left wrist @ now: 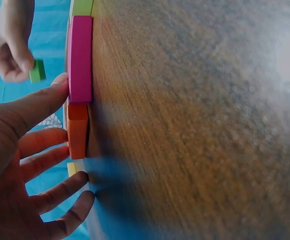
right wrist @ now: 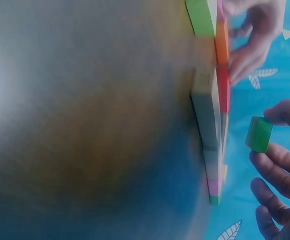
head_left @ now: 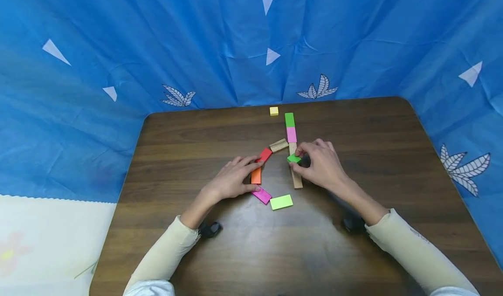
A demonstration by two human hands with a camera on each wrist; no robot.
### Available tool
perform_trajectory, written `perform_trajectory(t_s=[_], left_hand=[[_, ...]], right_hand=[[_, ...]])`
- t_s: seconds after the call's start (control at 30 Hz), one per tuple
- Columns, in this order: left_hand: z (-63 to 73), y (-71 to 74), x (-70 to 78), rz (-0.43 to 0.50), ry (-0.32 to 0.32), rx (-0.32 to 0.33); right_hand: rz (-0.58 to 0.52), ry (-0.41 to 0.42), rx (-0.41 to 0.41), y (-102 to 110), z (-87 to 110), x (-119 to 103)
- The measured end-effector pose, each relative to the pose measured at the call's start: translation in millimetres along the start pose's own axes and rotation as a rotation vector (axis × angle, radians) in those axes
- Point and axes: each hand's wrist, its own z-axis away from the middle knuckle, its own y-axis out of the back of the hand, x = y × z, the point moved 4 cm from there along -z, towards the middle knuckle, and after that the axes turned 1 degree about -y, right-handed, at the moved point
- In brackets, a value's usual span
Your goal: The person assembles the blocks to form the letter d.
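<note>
My right hand (head_left: pixel 322 165) pinches a small green block (right wrist: pixel 259 134) between thumb and fingertips, held above a straight row of wooden blocks (head_left: pixel 297 181). A pink block (head_left: pixel 291 134) and a green block (head_left: pixel 289 119) extend that row toward the back. To the left, my left hand (head_left: pixel 229 179) has its fingers spread along a curved line of blocks. Its thumb is at the magenta block (left wrist: pixel 81 60), and other fingertips are by the orange block (head_left: pixel 256 176) and red block (head_left: pixel 266 153). A wooden block (head_left: pixel 278 145) and a lime block (head_left: pixel 281 202) lie at the curve's ends.
A small yellow block (head_left: pixel 273 111) stands near the back edge of the brown wooden table (head_left: pixel 188 147). Behind the table hangs a blue curtain (head_left: pixel 220 47) with white triangles and leaf prints. Dark wrist devices are under both forearms.
</note>
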Motion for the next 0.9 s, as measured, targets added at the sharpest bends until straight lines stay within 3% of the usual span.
perform_trajectory(t_s=[0.5,0.73,0.9], left_hand=[[-1.4,-0.1,0.3,-0.002,0.004,-0.007],[-1.7,-0.1,0.2,-0.002,0.015,-0.011],[-1.8,0.7,0.7,-0.003,0.018,-0.010]], right_hand=[[0.014,0.056,0.011,-12.6,74.8,-13.7],[-0.004,0.114,0.029,-22.5,89.4,-15.6],[-0.005,0.102,0.015,-28.5,90.5,-14.5]])
